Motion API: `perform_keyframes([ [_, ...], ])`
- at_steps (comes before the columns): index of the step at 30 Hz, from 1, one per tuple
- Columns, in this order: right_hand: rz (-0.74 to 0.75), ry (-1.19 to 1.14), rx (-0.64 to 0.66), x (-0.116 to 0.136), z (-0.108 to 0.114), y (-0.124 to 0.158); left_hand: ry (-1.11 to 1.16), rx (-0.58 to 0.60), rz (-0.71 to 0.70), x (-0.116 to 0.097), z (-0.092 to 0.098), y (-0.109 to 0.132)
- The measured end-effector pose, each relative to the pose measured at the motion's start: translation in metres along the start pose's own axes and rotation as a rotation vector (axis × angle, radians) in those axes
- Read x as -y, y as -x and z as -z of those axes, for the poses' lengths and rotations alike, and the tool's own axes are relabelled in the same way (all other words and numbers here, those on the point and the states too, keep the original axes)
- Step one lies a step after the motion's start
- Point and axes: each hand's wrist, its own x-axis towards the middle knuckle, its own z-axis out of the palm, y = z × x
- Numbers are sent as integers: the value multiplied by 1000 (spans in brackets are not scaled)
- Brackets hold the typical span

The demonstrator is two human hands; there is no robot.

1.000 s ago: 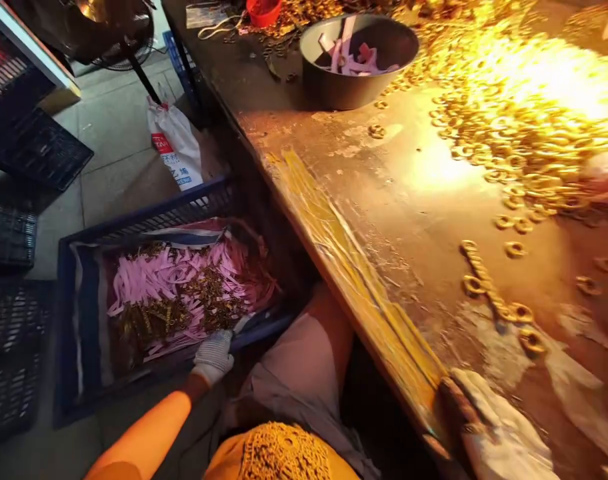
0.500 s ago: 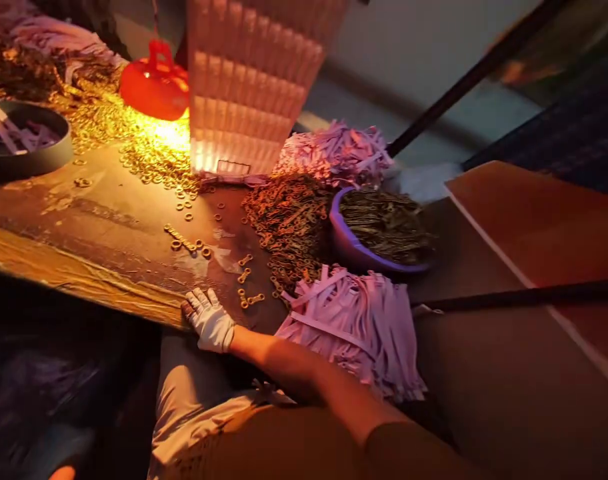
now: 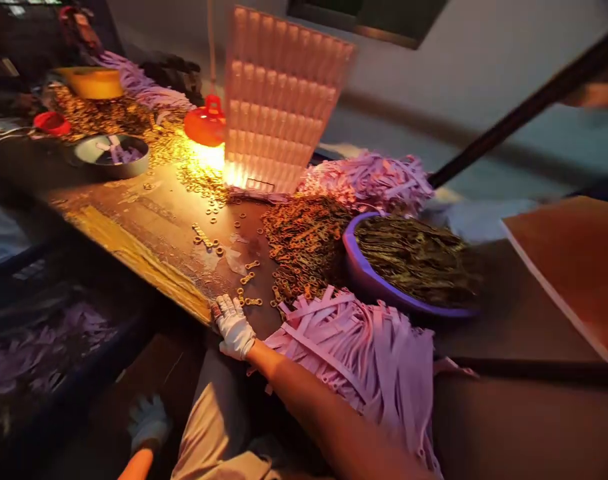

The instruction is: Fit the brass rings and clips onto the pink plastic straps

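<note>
My right hand (image 3: 234, 328), in a white glove with bare fingertips, lies flat on the near edge of the worktable (image 3: 169, 213) with its fingers stretched out, holding nothing. Just beyond its fingertips are a few small brass-coloured links (image 3: 249, 277) with ringed ends. Beside my right forearm is a heap of pale purple straps (image 3: 369, 347). My left hand (image 3: 150, 421), also gloved, hangs low in shadow beside my leg. Its fingers look spread, and I see nothing in them.
A red lamp (image 3: 205, 123) lights a pile of rings (image 3: 201, 183) beside a tall ribbed panel (image 3: 284, 100). A purple basin (image 3: 364, 263) of dark strips stands right of a heap of metal links (image 3: 304, 243). A round tray (image 3: 134, 163) sits far left. A dark pole (image 3: 524, 107) slants at right.
The view has swung left, showing more of the table's far left side. My left hand has come further into view at the bottom. My right hand stays on the table edge.
</note>
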Motion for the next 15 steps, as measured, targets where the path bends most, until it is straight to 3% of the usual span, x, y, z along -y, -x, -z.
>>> perform_keyframes([
  [3, -33, -6, 41, -2, -1, 2, 104, 49, 36, -3, -4, -13],
  [8, -44, 65, -50, -1, -3, -2, 251, 143, 57, 0, -28, -33],
  [11, 12, 49, -81, -4, -8, -2, 284, 179, 47, -8, -44, -34],
  [15, 94, 64, -227, -11, -15, 1, 321, 171, 24, -20, -50, -31],
])
